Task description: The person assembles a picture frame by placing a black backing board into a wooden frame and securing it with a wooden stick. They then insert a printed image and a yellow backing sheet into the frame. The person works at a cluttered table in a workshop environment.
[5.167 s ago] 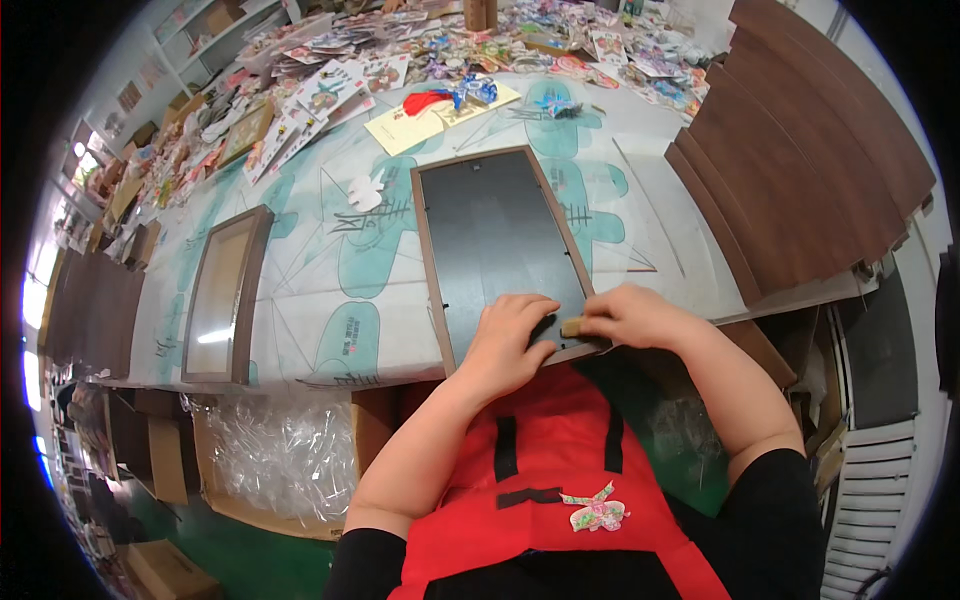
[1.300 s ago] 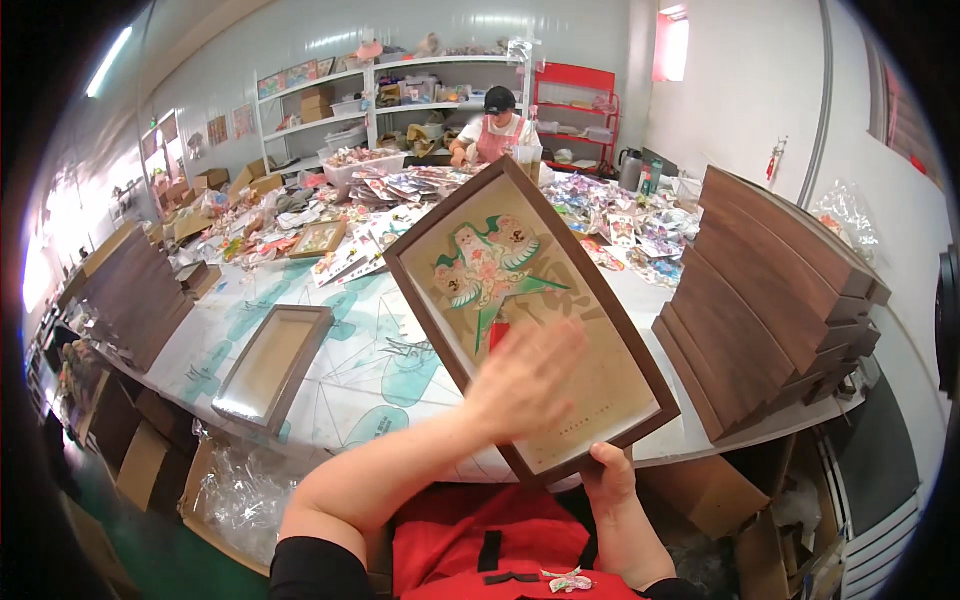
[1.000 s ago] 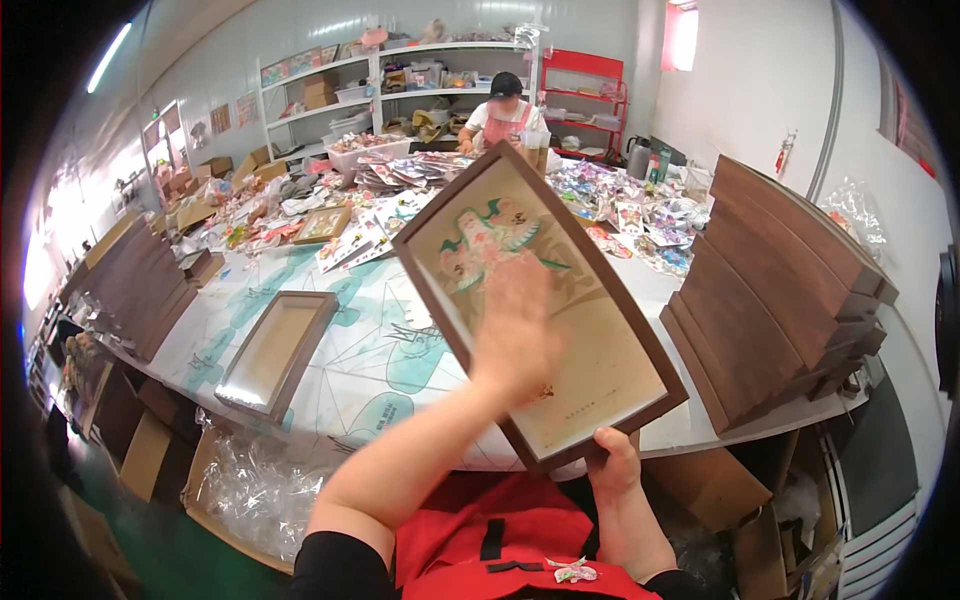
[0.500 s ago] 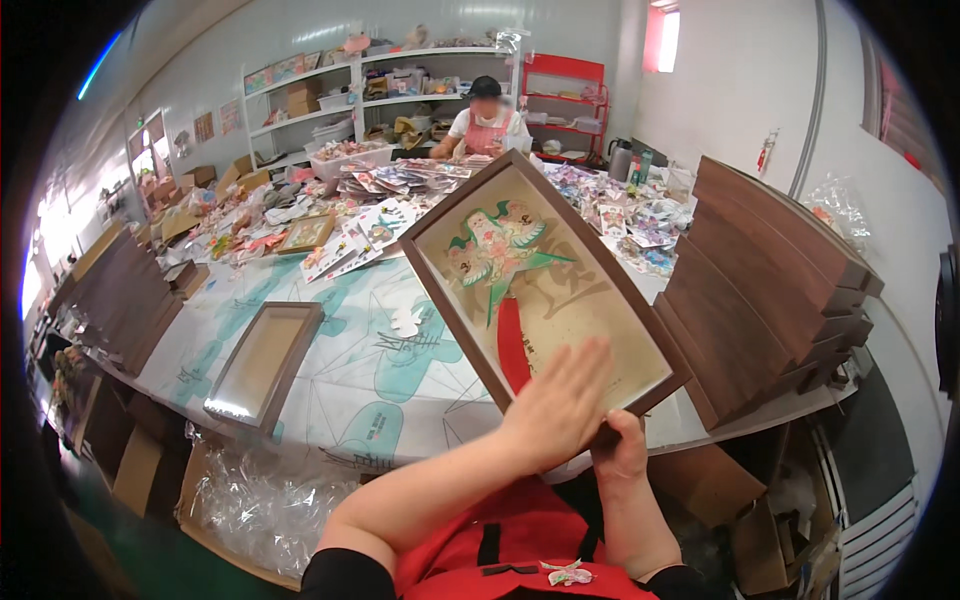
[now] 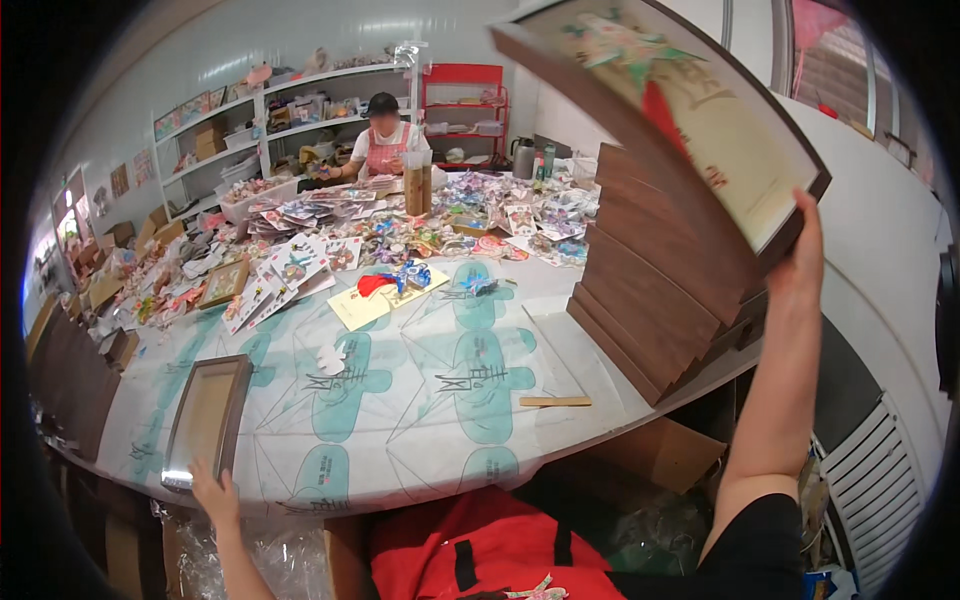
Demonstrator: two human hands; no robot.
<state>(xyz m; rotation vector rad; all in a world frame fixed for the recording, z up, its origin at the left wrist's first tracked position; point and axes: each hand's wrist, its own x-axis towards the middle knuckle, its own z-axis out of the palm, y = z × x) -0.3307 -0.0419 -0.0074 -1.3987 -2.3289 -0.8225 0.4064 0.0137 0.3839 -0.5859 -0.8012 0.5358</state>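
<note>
Head view: right hand raised high at far right, fingers gripping lower right edge of framed picture; frame tilted, above stack of dark wooden frames on table's right side. Left hand low at near left, fingers spread, not gripping, touching near end of empty wooden frame lying flat on table. Thin wooden strip lies right of centre. Another person sits at far end.
</note>
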